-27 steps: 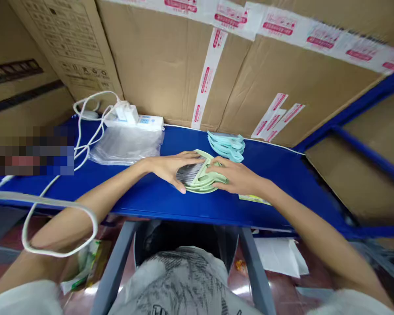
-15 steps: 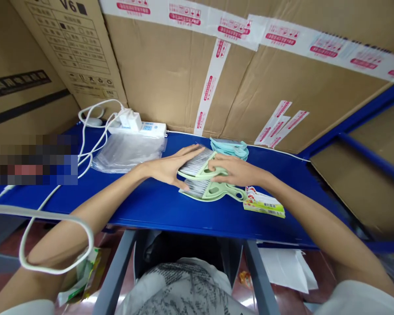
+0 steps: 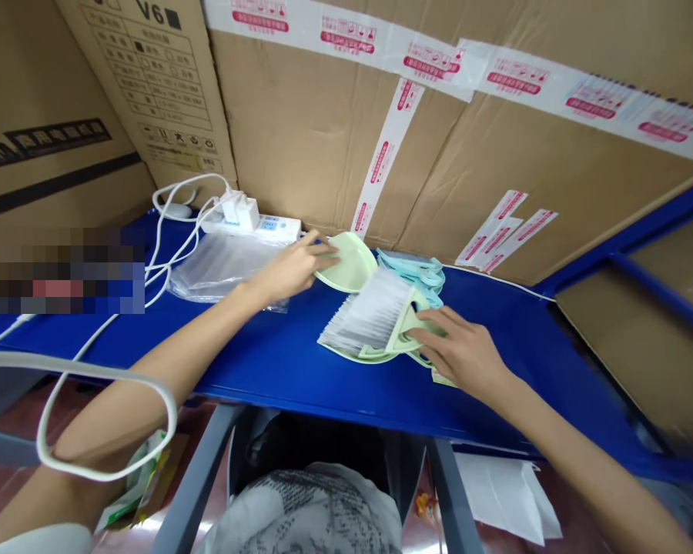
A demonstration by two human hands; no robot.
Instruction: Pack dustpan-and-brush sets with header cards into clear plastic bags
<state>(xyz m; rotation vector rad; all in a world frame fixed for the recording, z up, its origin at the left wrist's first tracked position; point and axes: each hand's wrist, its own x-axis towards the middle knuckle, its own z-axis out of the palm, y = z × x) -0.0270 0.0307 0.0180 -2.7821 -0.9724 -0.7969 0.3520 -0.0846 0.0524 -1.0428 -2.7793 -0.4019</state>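
My left hand (image 3: pixel 297 265) grips the far left edge of a light green dustpan (image 3: pixel 352 261), its fingers closed over the rim. My right hand (image 3: pixel 459 346) is closed around the green handle end of a small hand brush (image 3: pixel 381 308) with whitish bristles. The brush is apart from that dustpan, tilted over a second green brush and dustpan set (image 3: pixel 346 338) on the table, which it partly covers. Behind the brush lie light blue dustpan-like pieces (image 3: pixel 419 269). Under the right hand only a corner of a yellow-green printed packet (image 3: pixel 442 378) shows.
Clear plastic bags (image 3: pixel 225 265) lie on the blue table (image 3: pixel 277 369) at the left, before a white power strip (image 3: pixel 277 227) with plugs. White cables (image 3: pixel 167 269) loop at the left, one over my forearm. Cardboard (image 3: pixel 300 115) walls the back; a blue frame bar (image 3: pixel 664 288) stands right.
The upper green brush and dustpan have come apart. My right hand has drawn the brush toward me and right, while my left hand has moved the dustpan back.
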